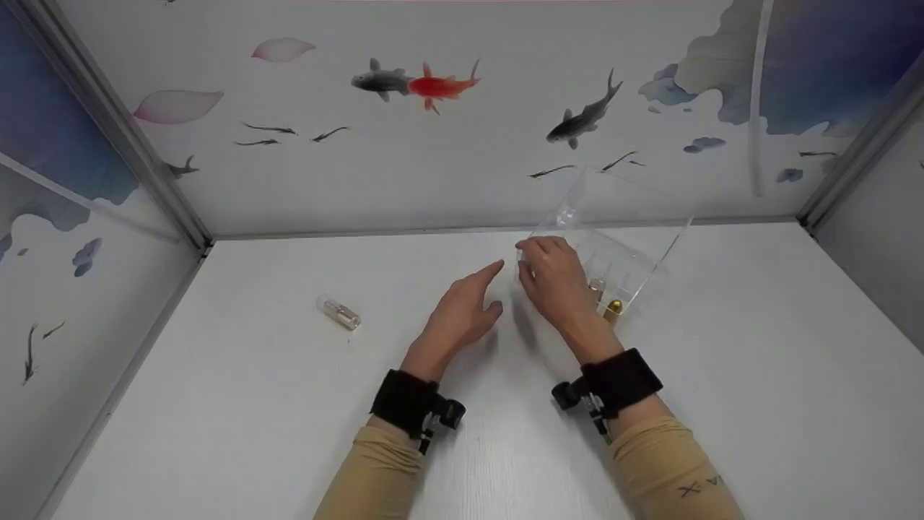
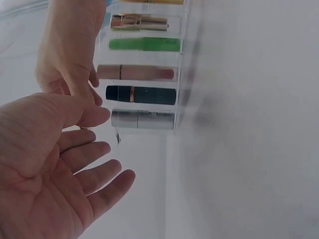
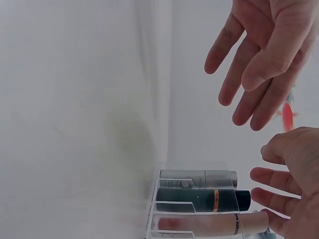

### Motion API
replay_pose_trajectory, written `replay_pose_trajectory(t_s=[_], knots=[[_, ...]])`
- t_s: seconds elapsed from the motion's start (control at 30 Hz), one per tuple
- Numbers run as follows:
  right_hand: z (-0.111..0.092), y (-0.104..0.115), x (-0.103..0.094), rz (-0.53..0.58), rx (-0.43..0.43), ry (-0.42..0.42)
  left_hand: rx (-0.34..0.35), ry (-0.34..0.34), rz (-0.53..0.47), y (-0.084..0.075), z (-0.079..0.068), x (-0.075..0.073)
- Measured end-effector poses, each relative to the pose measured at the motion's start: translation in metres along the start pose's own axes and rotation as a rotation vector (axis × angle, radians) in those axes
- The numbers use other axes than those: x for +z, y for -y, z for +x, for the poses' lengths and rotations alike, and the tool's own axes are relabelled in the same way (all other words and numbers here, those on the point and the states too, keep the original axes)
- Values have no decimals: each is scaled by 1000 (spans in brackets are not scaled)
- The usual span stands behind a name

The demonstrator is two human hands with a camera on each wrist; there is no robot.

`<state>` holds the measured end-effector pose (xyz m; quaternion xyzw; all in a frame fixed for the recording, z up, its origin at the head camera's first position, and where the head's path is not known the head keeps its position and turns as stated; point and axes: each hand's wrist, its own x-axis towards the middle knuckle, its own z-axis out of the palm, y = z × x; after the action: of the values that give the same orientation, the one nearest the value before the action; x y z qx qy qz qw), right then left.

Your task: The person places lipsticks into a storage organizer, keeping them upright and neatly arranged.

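Observation:
A clear acrylic lipstick organizer [image 1: 660,264] stands toward the back right of the white table. In the left wrist view it holds a silver tube [image 2: 144,120], a dark tube [image 2: 155,95], a pinkish lip gloss [image 2: 149,72], a green tube [image 2: 144,44] and a gold lipstick [image 2: 139,22]. My right hand [image 1: 556,278] is at the organizer's left end. Its loosely bent fingers are beside the tube tops in the right wrist view, with nothing seen gripped. My left hand [image 1: 462,314] hovers left of it, fingers extended, holding nothing.
A clear, gold-toned lipstick tube [image 1: 339,313] lies alone on the left part of the white table [image 1: 253,404]. Panels printed with fish, such as the back wall [image 1: 491,159], enclose the table on its back and sides.

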<state>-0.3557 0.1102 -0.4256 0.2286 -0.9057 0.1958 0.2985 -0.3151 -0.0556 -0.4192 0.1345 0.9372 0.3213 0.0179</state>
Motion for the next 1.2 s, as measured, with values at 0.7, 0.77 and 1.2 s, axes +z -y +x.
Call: replay_pose_trajectory(t_s=[0.7,0.77,1.2], knots=[[-8,71,28,454,127,431,-167,-167,-13,81,-43,-64],[-5,78,33,481,146,486,-199,-193,-9,90,-45,-72],[17,147,63,479,137,725,-413,-278,68,140,-53,-90]])
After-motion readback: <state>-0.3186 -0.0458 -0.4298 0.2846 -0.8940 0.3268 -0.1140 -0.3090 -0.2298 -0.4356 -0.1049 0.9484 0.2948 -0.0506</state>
